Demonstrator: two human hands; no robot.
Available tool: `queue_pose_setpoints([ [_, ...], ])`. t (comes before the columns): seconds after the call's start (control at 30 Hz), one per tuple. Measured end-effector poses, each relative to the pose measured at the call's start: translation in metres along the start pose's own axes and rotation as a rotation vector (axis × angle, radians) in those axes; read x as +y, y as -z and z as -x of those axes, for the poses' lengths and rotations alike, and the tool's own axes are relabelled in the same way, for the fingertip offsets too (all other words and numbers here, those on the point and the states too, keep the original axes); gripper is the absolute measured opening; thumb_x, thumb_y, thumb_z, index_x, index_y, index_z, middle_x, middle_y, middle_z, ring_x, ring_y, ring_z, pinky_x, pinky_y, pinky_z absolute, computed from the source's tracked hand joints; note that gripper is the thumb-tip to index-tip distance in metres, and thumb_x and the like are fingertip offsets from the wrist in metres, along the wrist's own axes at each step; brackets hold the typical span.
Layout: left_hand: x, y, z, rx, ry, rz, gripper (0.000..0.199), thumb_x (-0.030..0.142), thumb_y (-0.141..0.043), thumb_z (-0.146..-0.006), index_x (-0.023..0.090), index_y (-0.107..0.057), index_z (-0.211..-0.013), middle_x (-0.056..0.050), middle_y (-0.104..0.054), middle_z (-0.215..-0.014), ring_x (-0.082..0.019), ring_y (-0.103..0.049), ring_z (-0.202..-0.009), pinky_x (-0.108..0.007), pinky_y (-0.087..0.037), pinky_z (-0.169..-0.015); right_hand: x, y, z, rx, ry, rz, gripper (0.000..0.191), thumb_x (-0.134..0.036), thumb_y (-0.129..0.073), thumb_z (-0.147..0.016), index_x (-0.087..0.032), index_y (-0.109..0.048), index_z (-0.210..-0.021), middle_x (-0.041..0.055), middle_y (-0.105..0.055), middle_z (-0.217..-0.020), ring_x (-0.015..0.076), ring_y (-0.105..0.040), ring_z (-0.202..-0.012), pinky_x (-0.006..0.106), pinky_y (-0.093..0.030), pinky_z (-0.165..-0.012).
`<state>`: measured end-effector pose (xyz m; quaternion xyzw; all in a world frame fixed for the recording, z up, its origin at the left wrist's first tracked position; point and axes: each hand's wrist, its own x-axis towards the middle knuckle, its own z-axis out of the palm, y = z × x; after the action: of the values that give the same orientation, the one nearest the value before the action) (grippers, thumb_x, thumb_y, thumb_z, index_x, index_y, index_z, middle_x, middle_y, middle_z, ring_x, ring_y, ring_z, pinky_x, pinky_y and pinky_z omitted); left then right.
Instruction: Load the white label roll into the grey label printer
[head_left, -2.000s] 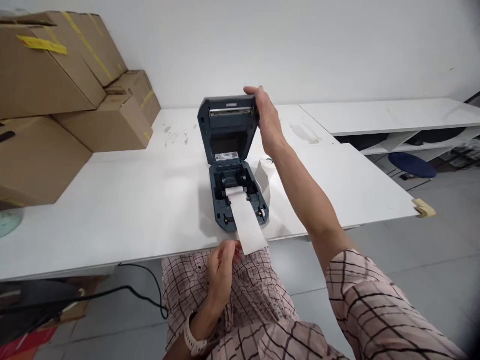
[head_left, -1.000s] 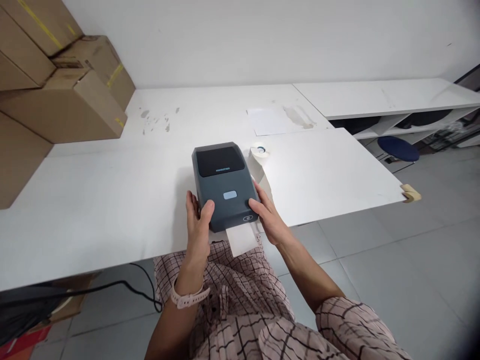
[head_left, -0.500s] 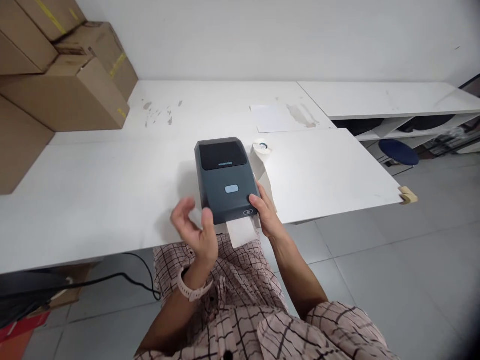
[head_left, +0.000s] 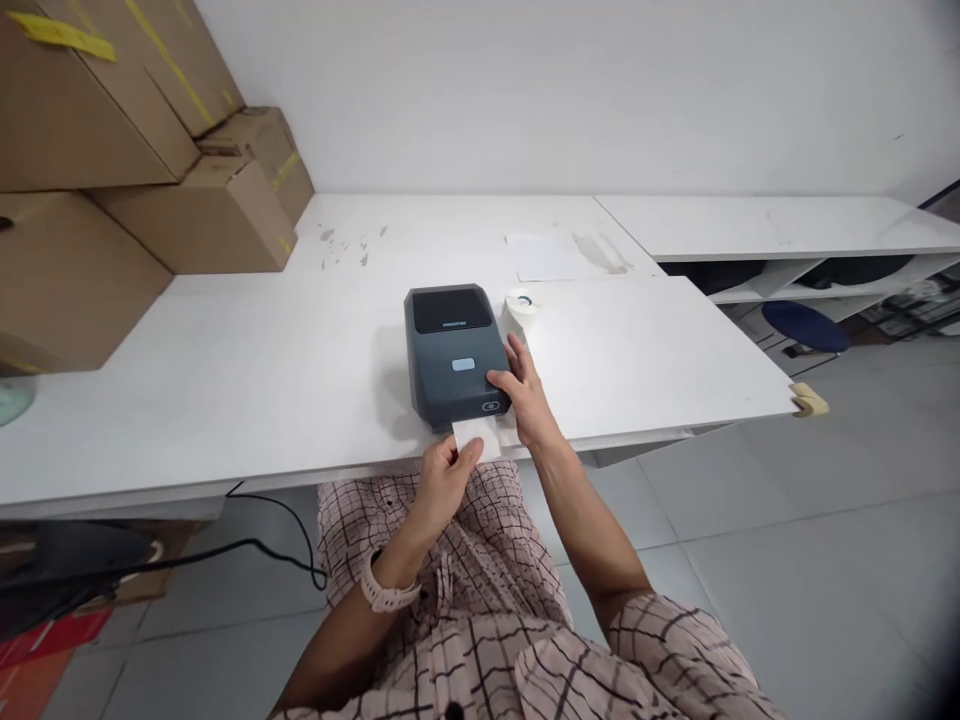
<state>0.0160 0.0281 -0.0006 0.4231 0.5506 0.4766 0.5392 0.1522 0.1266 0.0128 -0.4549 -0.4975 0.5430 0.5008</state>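
Note:
A dark grey label printer [head_left: 442, 375] with a black top window and a pale button rests on the white table [head_left: 247, 370]. From its front edge sticks out a white paper label [head_left: 480, 432]. My left hand [head_left: 444, 475] pinches the label's left part between thumb and fingers. Along the printer's right side lies my right hand [head_left: 525, 395], thumb on the top near the front corner and fingers against the side. Just beyond those fingers stands a roll of white labels [head_left: 519, 308], its unwound strip partly hidden by my right hand.
Cardboard boxes [head_left: 217, 215] are stacked at the back left. A white paper sheet [head_left: 540, 257] lies near the wall. To the right are a blue stool [head_left: 806, 326] and a yellowish piece [head_left: 808, 400] on the table corner. A black cable [head_left: 247, 545] runs below the table.
My left hand has moved right from beside the printer and closed on the label. My right hand keeps its hold on the printer's side. The whole view has shifted slightly.

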Motion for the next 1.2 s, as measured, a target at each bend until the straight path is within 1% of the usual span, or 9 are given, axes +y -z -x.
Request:
queue_pose_setpoints([
  [0.23, -0.002, 0.016, 0.016, 0.014, -0.197, -0.170, 0.043, 0.051, -0.066, -0.088, 0.019, -0.055, -0.061, 0.005, -0.041, -0.057, -0.010, -0.036, -0.057, -0.026, -0.029, -0.057, -0.038, -0.007, -0.025, -0.054, -0.069, 0.047, 0.118, -0.039, -0.083, -0.065, -0.019, -0.025, -0.165, 0.0163, -0.051, -0.158, 0.0362, -0.057, -0.138, 0.053, -0.046, -0.121],
  [0.37, 0.015, 0.033, 0.022, 0.213, -0.261, -0.135, 0.038, 0.045, -0.066, -0.089, 0.020, -0.054, -0.063, 0.006, -0.037, -0.057, -0.010, -0.033, -0.055, -0.025, -0.028, -0.054, -0.041, -0.009, -0.025, -0.060, 0.002, 0.151, 0.111, -0.036, -0.079, -0.067, -0.019, -0.028, -0.164, 0.0150, -0.055, -0.153, 0.0346, -0.060, -0.133, 0.054, -0.048, -0.118],
  [0.47, 0.022, 0.043, 0.013, 0.380, -0.323, -0.095, 0.026, 0.043, -0.066, -0.091, 0.020, -0.066, -0.079, 0.003, -0.055, -0.068, -0.012, -0.047, -0.061, -0.025, -0.038, -0.058, -0.041, -0.008, -0.026, -0.077, 0.037, 0.192, 0.109, -0.037, -0.078, -0.067, -0.020, -0.029, -0.164, 0.0144, -0.053, -0.156, 0.0342, -0.058, -0.136, 0.054, -0.046, -0.121],
  [0.53, 0.024, 0.047, 0.004, 0.425, -0.359, -0.094, 0.027, 0.045, -0.065, -0.094, 0.022, -0.072, -0.104, -0.005, -0.073, -0.098, -0.017, -0.065, -0.087, -0.027, -0.051, -0.074, -0.040, -0.007, -0.025, -0.074, 0.039, 0.197, 0.110, -0.040, -0.080, -0.068, -0.021, -0.030, -0.164, 0.0144, -0.052, -0.158, 0.0348, -0.056, -0.140, 0.055, -0.044, -0.123],
  [0.63, 0.024, 0.049, -0.008, 0.358, -0.320, -0.108, 0.049, 0.055, -0.059, -0.098, 0.027, -0.064, -0.139, -0.012, -0.060, -0.153, -0.027, -0.057, -0.139, -0.040, -0.050, -0.109, -0.037, -0.005, -0.020, -0.080, 0.043, 0.162, 0.112, -0.047, -0.083, -0.069, -0.023, -0.031, -0.165, 0.0143, -0.048, -0.163, 0.0359, -0.051, -0.146, 0.055, -0.040, -0.126],
  [0.7, 0.023, 0.047, -0.013, 0.285, -0.278, -0.104, 0.060, 0.061, -0.053, -0.100, 0.028, -0.056, -0.150, -0.011, -0.048, -0.166, -0.029, -0.045, -0.153, -0.045, -0.042, -0.122, -0.033, -0.001, -0.013, -0.090, 0.043, 0.104, 0.109, -0.057, -0.082, -0.074, -0.026, -0.031, -0.165, 0.0120, -0.043, -0.168, 0.0339, -0.044, -0.154, 0.052, -0.035, -0.129],
  [0.87, 0.034, 0.044, -0.021, 0.207, -0.372, -0.078, 0.069, 0.067, -0.043, -0.102, 0.026, -0.050, -0.158, -0.009, -0.043, -0.170, -0.029, -0.037, -0.159, -0.045, -0.035, -0.129, -0.029, 0.016, 0.002, -0.105, 0.026, -0.038, 0.087, -0.080, -0.061, -0.086, -0.034, -0.044, -0.158, 0.0034, -0.041, -0.172, 0.0294, -0.035, -0.160, 0.054, -0.027, -0.133],
  [1.03, 0.063, 0.051, -0.045, 0.214, -0.523, -0.028, 0.063, 0.062, -0.045, -0.104, 0.025, -0.055, -0.154, -0.009, -0.050, -0.166, -0.028, -0.041, -0.157, -0.045, -0.035, -0.129, -0.056, 0.026, -0.004, -0.141, 0.164, 0.036, 0.077, -0.082, -0.049, -0.093, -0.039, -0.047, -0.156, 0.0009, -0.043, -0.171, 0.0289, -0.039, -0.158, 0.055, -0.028, -0.131],
  [1.2, 0.070, 0.060, -0.080, 0.215, -0.379, -0.074, 0.063, 0.041, -0.069, -0.093, 0.025, -0.055, -0.152, -0.014, -0.053, -0.162, -0.033, -0.044, -0.155, -0.050, -0.038, -0.125, -0.096, 0.019, -0.038, -0.122, 0.271, 0.175, 0.079, -0.082, -0.048, -0.094, -0.040, -0.040, -0.160, 0.0043, -0.061, -0.155, 0.0311, -0.048, -0.152, 0.059, -0.038, -0.124],
])
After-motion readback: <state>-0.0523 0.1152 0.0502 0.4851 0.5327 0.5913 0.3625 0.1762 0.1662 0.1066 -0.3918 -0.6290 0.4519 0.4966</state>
